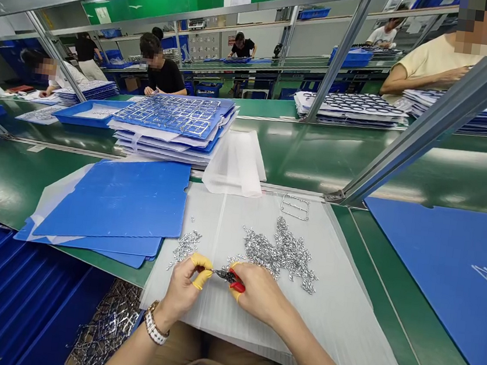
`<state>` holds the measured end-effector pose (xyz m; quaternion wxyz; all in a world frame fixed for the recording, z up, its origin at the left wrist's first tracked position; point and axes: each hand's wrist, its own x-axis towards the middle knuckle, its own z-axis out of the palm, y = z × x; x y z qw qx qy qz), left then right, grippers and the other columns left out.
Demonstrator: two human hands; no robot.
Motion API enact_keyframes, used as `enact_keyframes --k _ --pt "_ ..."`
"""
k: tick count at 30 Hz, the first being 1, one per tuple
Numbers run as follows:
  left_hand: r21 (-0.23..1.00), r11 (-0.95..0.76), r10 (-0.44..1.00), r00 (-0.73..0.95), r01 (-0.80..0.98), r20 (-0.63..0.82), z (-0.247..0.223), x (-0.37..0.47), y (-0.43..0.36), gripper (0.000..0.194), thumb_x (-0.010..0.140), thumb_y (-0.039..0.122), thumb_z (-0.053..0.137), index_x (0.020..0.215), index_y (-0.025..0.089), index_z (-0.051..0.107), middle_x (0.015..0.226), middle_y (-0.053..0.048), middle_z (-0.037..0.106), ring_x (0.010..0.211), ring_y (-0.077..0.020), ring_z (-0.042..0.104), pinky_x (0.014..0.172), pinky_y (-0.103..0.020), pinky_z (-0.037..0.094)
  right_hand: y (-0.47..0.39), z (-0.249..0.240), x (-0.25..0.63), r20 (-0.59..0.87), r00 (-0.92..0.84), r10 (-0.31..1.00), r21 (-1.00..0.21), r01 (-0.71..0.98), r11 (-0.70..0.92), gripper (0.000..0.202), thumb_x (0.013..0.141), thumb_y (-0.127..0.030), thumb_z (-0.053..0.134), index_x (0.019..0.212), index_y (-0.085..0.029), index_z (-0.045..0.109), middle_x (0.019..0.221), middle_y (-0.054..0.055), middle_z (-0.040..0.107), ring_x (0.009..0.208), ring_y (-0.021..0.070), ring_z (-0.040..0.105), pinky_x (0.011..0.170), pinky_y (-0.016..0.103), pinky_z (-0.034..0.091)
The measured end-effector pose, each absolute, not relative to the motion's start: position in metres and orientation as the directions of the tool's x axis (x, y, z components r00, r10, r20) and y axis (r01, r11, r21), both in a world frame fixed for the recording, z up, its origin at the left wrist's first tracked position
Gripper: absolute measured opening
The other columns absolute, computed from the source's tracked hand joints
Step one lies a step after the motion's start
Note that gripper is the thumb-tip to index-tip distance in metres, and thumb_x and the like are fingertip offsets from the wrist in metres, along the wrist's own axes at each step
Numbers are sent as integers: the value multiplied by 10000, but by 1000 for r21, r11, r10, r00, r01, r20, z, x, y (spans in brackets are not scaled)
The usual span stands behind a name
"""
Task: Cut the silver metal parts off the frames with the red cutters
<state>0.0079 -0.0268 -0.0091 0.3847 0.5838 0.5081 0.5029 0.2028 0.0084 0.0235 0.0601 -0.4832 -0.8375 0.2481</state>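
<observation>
My right hand point(257, 289) grips red-handled cutters point(236, 281), whose dark jaws point left. Close to the jaw tips, my left hand point(188, 281) pinches a tiny part, too small to make out clearly, between thumb and finger in yellow finger covers. Both hands are over a stack of white translucent sheets point(323, 332). A big pile of small shiny metal pieces point(279, 251) lies beyond my right hand, and a smaller pile point(186, 246) lies beyond my left. One thin metal frame point(294, 207) rests at the sheets' far edge.
Blue sheets point(127, 198) lie at left, below a tall stack of metal frames and sheets point(176, 116). A blue board point(444, 275) is at right. Scrap frames point(106, 325) fill a box at lower left. A slanted metal post point(417, 126) rises at right; several people work beyond.
</observation>
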Motion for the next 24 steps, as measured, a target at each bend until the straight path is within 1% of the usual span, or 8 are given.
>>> enact_keyframes --k 4,8,12,14,16,18,21,24 --pt "985 -130 991 -30 117 134 -9 12 -26 66 771 240 639 782 177 657 742 -44 623 672 -160 559 636 -276 451 8 25 206 -150 -512 846 -497 779 383 104 703 -134 498 631 -208 484 638 -8 549 572 128 479 525 256 196" --pt "996 32 994 -104 -79 -40 -8 16 -20 166 695 288 711 761 163 623 673 -4 595 521 -99 487 489 -222 400 10 29 210 -155 -470 869 -547 773 320 95 717 -166 488 631 -204 475 623 -16 544 548 114 453 523 243 210" --pt "974 142 975 -144 -178 -169 -4 18 -14 254 610 305 774 736 144 622 634 11 583 489 -77 472 455 -198 373 10 28 210 -173 -414 893 -646 733 214 72 734 -238 515 669 -209 504 629 -21 565 566 122 477 530 237 266" --pt "963 169 967 -155 -210 -204 -1 21 -12 271 589 299 790 738 142 627 623 17 578 491 -72 469 455 -191 365 10 25 207 -158 -370 915 -743 655 136 63 742 -279 527 739 -218 537 669 -21 595 602 134 515 551 242 328" --pt "951 186 961 -157 -247 -229 -1 24 -11 285 576 287 802 753 144 631 629 20 581 502 -68 469 466 -187 364 9 22 202 -121 -317 941 -845 530 70 116 745 -289 532 837 -225 559 765 -14 635 674 145 562 609 256 396" --pt "940 198 958 -149 -278 -246 -1 27 -9 295 575 286 806 766 145 631 643 18 589 505 -65 467 472 -186 358 10 20 195 -89 -266 960 -909 416 31 182 736 -278 541 910 -228 560 862 -3 656 741 151 589 669 271 433" --pt "929 223 954 -128 -295 -269 -4 30 -8 304 579 305 807 765 142 630 623 20 582 487 -62 456 461 -189 331 10 20 187 -42 -200 979 -944 330 27 216 728 -259 540 940 -225 553 921 12 664 754 152 594 688 281 450" --pt "928 230 955 -116 -292 -274 -5 32 -7 314 580 317 807 768 138 631 597 26 568 475 -62 447 455 -191 312 10 21 183 12 -176 984 -945 320 69 217 743 -237 508 954 -224 553 918 22 660 696 139 575 655 275 450"
